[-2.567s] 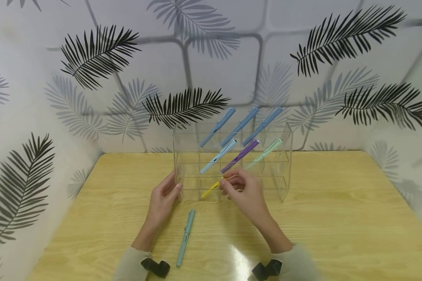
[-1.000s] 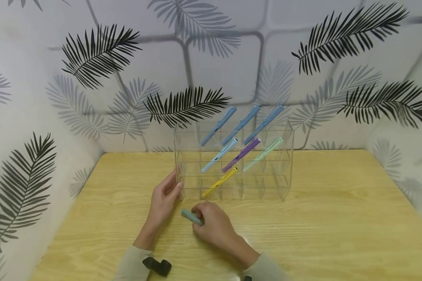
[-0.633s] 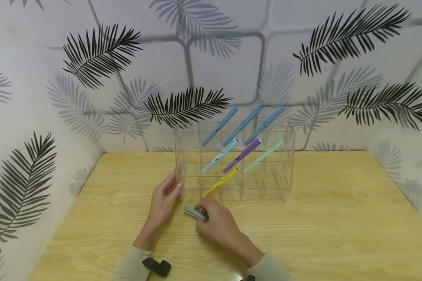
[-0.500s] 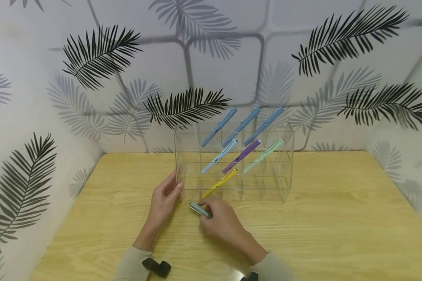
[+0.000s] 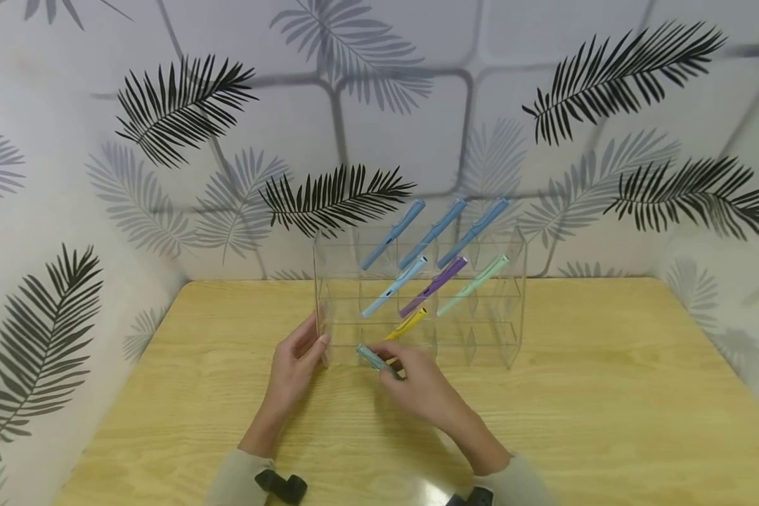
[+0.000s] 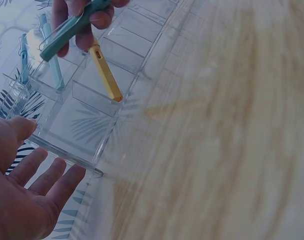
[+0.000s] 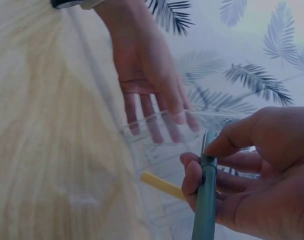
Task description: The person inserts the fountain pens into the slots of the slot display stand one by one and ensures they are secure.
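In the head view a clear tiered display rack (image 5: pixel 471 346) stands on the wooden table. My left hand (image 5: pixel 293 362) rests against its left side; the left wrist view shows fairly straight fingers (image 6: pixel 64 187) on the side panel. My right hand (image 5: pixel 420 379) pinches a grey-green capped pen (image 5: pixel 374 360) between thumb and fingers, in front of the bottom tier. The right wrist view shows this pen (image 7: pixel 206 200) up close, clip near the thumb. Just behind the right hand, a yellow pen (image 5: pixel 411 322) leans in the bottom tier, its lower part hidden by that hand.
On the middle tier lean a light blue pen (image 5: pixel 395 287), a purple pen (image 5: pixel 433 287) and a mint pen (image 5: pixel 474 284). Three blue pens (image 5: pixel 393 235) lean on the top tier. A leaf-patterned backdrop (image 5: pixel 405 133) rises behind the table (image 5: pixel 607 386).
My right hand let go of the yellow pen in the bottom tier, picked up the grey-green pen from the table and carried it up and right to the rack's front. The left hand stayed put.
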A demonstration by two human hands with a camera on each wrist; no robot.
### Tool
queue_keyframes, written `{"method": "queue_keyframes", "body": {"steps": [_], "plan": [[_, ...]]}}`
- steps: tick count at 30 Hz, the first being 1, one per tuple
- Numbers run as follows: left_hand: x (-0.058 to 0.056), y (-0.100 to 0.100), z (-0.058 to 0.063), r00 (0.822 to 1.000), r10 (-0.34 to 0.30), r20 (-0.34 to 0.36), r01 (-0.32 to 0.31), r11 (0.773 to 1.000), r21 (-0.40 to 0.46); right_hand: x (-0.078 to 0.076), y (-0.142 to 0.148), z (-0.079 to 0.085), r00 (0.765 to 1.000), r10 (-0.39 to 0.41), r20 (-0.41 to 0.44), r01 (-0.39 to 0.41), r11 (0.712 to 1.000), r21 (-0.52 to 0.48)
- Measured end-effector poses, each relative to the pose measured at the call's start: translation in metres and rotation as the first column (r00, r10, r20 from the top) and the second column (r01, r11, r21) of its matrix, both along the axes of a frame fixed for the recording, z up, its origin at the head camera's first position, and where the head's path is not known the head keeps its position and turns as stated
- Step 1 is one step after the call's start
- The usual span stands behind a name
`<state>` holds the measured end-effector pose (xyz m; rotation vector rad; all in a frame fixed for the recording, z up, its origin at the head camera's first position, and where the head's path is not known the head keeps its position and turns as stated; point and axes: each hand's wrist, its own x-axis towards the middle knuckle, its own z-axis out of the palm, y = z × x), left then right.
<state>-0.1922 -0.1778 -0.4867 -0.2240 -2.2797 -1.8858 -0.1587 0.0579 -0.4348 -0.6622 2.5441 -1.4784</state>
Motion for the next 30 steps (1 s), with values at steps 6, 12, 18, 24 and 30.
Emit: {"method": "queue_keyframes", "body": {"steps": [6,12,18,24,30], "plan": [[0.0,0.001,0.0,1.0,-0.022,0.002,0.022,1.0,0.006,-0.001,0.013,0.014,0.999,-0.053,0.012,0.054,0.993,-0.106],[-0.001,0.001,-0.001,1.0,-0.023,-0.001,0.023,1.0,0.013,-0.004,0.025,0.026,0.993,-0.114,0.024,0.117,0.966,-0.232],[-0.001,0.001,-0.001,1.0,-0.01,-0.009,0.01,1.0,0.003,-0.008,0.039,0.037,0.977,-0.214,-0.002,0.208,0.952,-0.226],[-0.002,0.002,-0.002,1.0,-0.007,-0.005,0.007,1.0,-0.006,-0.011,0.056,0.046,0.939,-0.329,-0.103,0.296,0.923,-0.247],[-0.002,0.001,-0.003,1.0,-0.007,-0.016,0.007,1.0,-0.008,-0.014,0.074,0.051,0.911,-0.396,-0.115,0.338,0.876,-0.344]]}}
